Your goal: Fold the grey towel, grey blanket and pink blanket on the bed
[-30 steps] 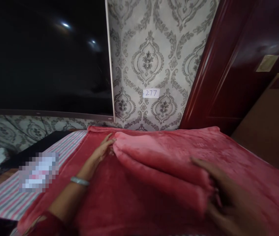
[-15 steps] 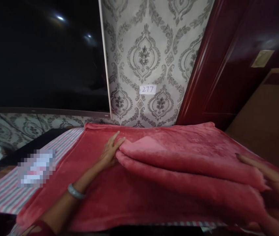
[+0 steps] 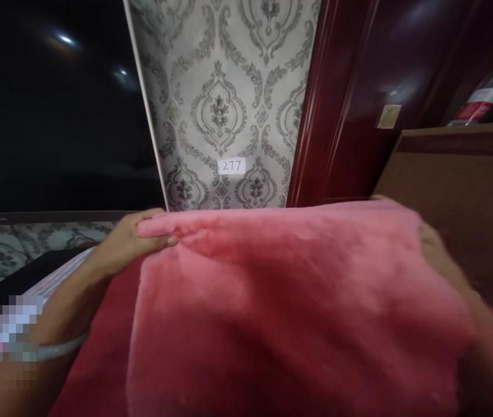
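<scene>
A plush pinkish-red blanket (image 3: 281,289) hangs raised between my hands, its folded upper edge running nearly level across the view. My left hand (image 3: 142,231) is closed on the upper left corner, with the thumb in front and the other fingers behind. At the opposite corner, my right hand (image 3: 435,246) grips the blanket; its fingers are mostly behind the cloth. Red fabric also lies flat below, left of the raised part. A pale bracelet circles my left wrist.
A large dark television screen (image 3: 55,116) is on the left. Patterned wallpaper with a paper label (image 3: 232,166) reading 277 stands behind. At right are a dark red door frame, a cardboard box (image 3: 455,168) and a plastic bottle (image 3: 481,98). Striped cloth (image 3: 61,272) shows at left.
Both hands have taken hold of the blanket's folded edge and lifted it, so the cloth now hangs upright. The view has turned right, bringing the bottle into sight.
</scene>
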Available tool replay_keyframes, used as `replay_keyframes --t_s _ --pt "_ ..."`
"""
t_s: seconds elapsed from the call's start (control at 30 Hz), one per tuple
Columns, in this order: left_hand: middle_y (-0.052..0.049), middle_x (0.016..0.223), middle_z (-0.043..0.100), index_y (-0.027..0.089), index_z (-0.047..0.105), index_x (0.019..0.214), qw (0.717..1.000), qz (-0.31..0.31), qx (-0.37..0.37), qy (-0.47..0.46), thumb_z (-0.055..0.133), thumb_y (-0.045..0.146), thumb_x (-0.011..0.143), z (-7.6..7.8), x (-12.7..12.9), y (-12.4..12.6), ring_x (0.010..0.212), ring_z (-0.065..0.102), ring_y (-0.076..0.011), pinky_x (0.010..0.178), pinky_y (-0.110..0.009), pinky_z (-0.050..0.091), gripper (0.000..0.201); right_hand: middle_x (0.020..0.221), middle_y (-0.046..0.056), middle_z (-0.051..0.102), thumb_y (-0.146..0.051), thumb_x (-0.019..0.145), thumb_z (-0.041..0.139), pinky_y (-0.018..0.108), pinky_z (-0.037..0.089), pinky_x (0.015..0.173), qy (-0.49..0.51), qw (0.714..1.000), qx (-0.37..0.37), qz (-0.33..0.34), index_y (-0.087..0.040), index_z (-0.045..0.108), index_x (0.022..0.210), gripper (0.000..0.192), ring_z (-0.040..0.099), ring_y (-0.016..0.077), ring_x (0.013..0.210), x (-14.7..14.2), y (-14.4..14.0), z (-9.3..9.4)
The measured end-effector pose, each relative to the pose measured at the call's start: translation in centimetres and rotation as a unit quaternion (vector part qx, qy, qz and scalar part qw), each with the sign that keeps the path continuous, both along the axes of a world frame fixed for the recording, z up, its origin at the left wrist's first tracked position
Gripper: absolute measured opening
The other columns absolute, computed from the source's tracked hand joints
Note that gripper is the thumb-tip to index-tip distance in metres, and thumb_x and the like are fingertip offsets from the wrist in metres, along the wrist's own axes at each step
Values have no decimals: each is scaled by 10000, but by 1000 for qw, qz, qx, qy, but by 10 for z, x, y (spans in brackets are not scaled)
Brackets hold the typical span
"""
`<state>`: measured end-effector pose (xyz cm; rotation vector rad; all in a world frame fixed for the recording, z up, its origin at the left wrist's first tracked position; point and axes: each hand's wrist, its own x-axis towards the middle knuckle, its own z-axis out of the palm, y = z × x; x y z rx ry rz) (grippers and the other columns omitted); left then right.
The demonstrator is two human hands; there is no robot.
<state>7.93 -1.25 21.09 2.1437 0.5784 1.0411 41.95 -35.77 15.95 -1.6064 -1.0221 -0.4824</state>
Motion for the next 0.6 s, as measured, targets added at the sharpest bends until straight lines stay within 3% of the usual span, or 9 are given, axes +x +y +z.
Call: replay_keyframes --t_s 0.1,0.2,0.3,0.37,0.43,0.53,0.6 --pt "29 663 602 173 644 807 999 -14 9 40 813 436 614 16 11 4 654 563 -136 573 -233 474 367 1148 152 710 -449 934 608 352 531 726 85 994 40 46 -164 633 1308 471 688 198 904 21 45 13" --pt "9 718 631 164 662 995 997 40 55 24 708 469 731 25 9 7 702 588 -157 599 -248 497 406 1182 181 684 -393 923 613 333 499 698 135 981 112 86 -106 514 1399 565 674 163 847 35 71 34" --pt "-28 915 698 200 648 1064 983 99 153 1 668 466 751 10 -2 11 831 632 -193 686 -283 536 411 1145 158 684 -346 842 704 333 497 744 93 978 155 107 -121 563 1294 524 658 169 874 36 68 41" --pt "-49 1054 703 230 643 1052 966 89 242 -8 647 432 742 -22 -10 16 952 642 -227 825 -339 545 371 1051 117 696 -346 772 766 340 504 779 39 984 148 96 -164 634 1095 393 646 190 891 29 60 21" --pt "-71 1142 694 250 644 1002 948 47 316 7 606 359 722 -73 -19 19 1078 629 -263 958 -391 512 302 968 81 693 -385 747 776 355 515 814 -3 990 109 92 -215 637 934 288 640 212 898 19 51 -23" --pt "-105 1184 696 254 672 1003 958 -5 256 126 555 244 688 -162 -36 19 1097 660 -271 946 -382 537 336 915 82 702 -501 799 669 416 533 847 -9 990 11 140 -231 663 877 281 658 252 903 1 36 -111" --pt "-92 1198 708 266 683 1041 965 -12 190 180 549 236 669 -208 -50 15 1067 686 -256 918 -360 558 396 924 100 725 -507 846 584 440 540 861 30 983 -78 162 -233 701 839 298 678 271 930 -8 21 -163"
